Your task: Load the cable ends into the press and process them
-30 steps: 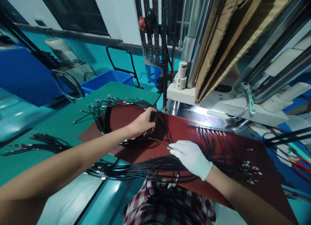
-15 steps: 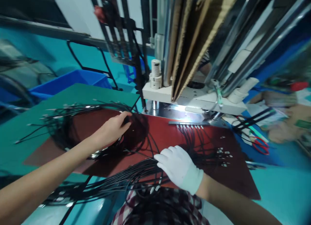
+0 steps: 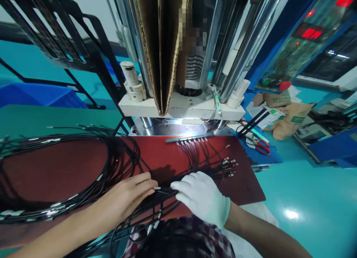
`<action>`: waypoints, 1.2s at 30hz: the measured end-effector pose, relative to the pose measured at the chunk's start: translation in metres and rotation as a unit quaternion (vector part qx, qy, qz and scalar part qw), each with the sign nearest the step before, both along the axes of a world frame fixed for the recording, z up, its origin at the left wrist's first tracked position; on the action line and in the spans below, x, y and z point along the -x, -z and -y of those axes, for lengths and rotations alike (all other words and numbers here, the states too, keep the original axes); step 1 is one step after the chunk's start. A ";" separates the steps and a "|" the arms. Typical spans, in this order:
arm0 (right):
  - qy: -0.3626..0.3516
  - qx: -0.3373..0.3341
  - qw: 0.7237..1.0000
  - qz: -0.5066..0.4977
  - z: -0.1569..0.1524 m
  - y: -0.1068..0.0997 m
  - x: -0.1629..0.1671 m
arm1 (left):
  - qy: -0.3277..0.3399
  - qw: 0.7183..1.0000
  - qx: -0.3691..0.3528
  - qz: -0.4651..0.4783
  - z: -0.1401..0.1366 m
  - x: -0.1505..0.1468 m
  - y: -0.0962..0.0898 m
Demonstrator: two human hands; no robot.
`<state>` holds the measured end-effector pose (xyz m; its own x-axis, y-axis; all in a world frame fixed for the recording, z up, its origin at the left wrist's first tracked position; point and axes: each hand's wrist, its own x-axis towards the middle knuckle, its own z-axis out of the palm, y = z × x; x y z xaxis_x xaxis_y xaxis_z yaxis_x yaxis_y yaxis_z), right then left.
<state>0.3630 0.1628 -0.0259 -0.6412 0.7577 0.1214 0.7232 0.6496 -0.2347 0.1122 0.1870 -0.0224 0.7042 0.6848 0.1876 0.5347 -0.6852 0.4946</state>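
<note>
My bare left hand [image 3: 126, 198] rests on the red mat [image 3: 167, 155], its fingertips pinching the metal-tipped end of a thin black cable [image 3: 163, 190]. Right beside it my right hand [image 3: 202, 196], in a white glove, holds the same bundle of black cables where they cross the mat's front edge. A large coil of black cables [image 3: 83, 168] with silver ends lies to the left. Several cables sit plugged in a row in a metal fixture bar [image 3: 189, 139] under the press.
A press machine [image 3: 181, 105] with steel columns and cardboard sheets stands right behind the mat. Red-handled scissors [image 3: 262, 145] and paper bags lie at the right. A control panel with red digits [image 3: 309, 33] is at upper right. A blue bin [image 3: 33, 94] sits far left.
My left hand left the cable coil at the back and came toward me to meet the gloved right hand at the bundle. The view swung to the right.
</note>
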 end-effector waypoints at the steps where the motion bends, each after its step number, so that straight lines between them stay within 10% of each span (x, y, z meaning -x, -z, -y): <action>1: 0.016 -0.008 1.000 -0.019 0.000 0.002 -0.004 | -0.010 1.000 0.017 0.013 -0.002 0.002 0.000; 11: 0.052 -0.092 0.989 -0.104 -0.021 -0.021 -0.022 | -0.113 0.989 0.047 0.079 -0.022 0.022 -0.024; 17: 0.063 -0.119 0.986 -0.101 -0.033 -0.043 -0.024 | -0.052 0.990 0.130 0.004 -0.035 0.041 -0.022; 24: 0.054 -0.140 0.978 -0.147 -0.049 -0.063 -0.013 | -0.109 0.987 0.000 -0.116 -0.029 0.071 -0.005; 36: 0.088 -0.028 0.982 -0.165 -0.053 -0.068 -0.007 | 0.077 0.953 -0.106 -0.273 -0.064 0.050 0.001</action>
